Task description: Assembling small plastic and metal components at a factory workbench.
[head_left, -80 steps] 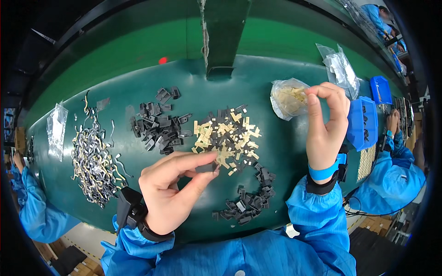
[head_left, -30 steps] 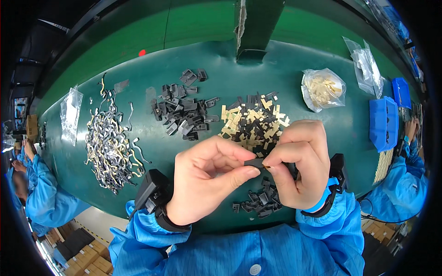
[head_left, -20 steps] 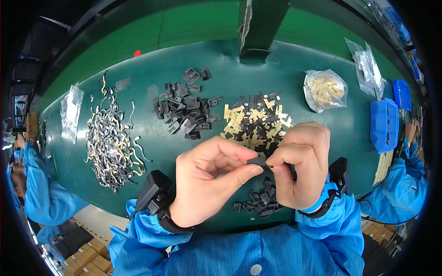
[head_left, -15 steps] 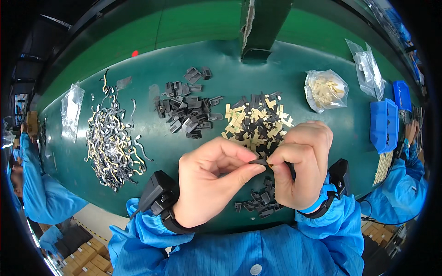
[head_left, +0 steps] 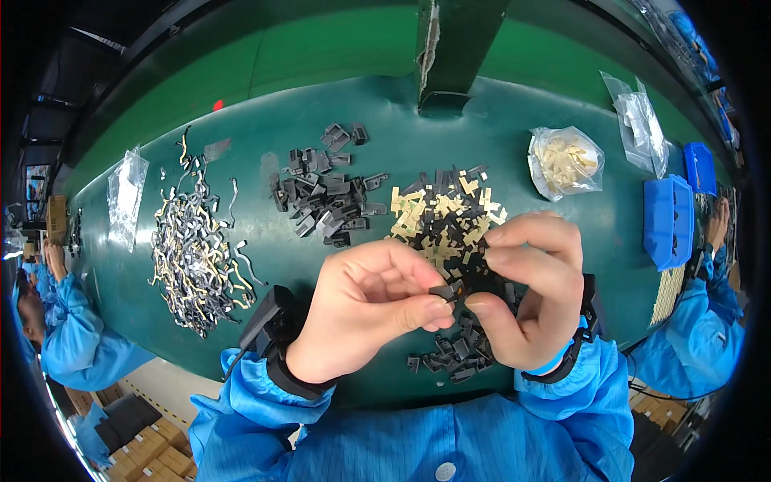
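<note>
My left hand (head_left: 373, 309) pinches a small black plastic part (head_left: 444, 292) between thumb and fingertips, above the green table. Just to its right is my right hand (head_left: 534, 293), its thumb and fingers spread apart with nothing seen between them. The right thumb's tip comes close to the part; whether it touches I cannot tell. Beyond the hands lies a pile of cream-and-black flat pieces (head_left: 446, 217). Several black plastic pieces (head_left: 458, 353) lie below the hands, partly covered by the right one.
Black plastic housings (head_left: 329, 193) are heaped farther back, and bent metal-and-black strips (head_left: 197, 257) at left. A bag of cream pieces (head_left: 566, 161), blue bins (head_left: 669, 225) and clear bags (head_left: 126, 197) lie around. A dark green post (head_left: 450, 60) rises at the back. Co-workers sit at both sides.
My right hand's fingers have come away from the black part and spread apart. My left hand still pinches it, turned a little so more of it shows.
</note>
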Available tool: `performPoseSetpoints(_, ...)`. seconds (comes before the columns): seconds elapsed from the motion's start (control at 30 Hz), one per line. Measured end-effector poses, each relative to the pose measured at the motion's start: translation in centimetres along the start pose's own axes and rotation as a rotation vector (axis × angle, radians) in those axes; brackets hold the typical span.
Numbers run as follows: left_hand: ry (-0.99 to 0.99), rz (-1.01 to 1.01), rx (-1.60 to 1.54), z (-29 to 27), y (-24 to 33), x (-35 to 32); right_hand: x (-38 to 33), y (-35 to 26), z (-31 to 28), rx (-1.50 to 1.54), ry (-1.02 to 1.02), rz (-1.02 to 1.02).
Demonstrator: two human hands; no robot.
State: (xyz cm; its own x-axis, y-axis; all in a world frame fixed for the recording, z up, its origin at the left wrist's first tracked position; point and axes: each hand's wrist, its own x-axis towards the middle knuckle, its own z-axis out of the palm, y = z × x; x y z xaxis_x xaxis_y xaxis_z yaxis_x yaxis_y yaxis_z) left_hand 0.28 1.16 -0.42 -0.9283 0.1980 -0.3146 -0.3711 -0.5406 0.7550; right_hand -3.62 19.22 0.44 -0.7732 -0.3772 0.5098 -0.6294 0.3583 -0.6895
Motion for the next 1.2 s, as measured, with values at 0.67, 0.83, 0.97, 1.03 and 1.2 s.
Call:
performPoseSetpoints(0.67,-0.028,-0.034,0.061,-0.4,0.3,0.3,0.4,0.9,-0.8,0.116,-0.109,0.02)
performPoseSetpoints(0.83,-0.034,-0.085,0.055,-0.5,0.4,0.4,0.4,1.1,-0.6,0.007,-0.121,-0.085)
performPoseSetpoints(0.97,-0.038,-0.104,0.046,-0.5,0.4,0.4,0.3,1.0,-0.1,-0.036,-0.106,-0.1)
performPoseSetpoints(1.03,-0.03,-0.106,0.052,-0.4,0.4,0.3,0.3,0.9,0.1,-0.091,-0.101,-0.095)
performPoseSetpoints(1.2,0.019,-0.099,0.092,0.1,0.5,0.2,0.4,1.1,0.3,-0.148,-0.125,-0.11)
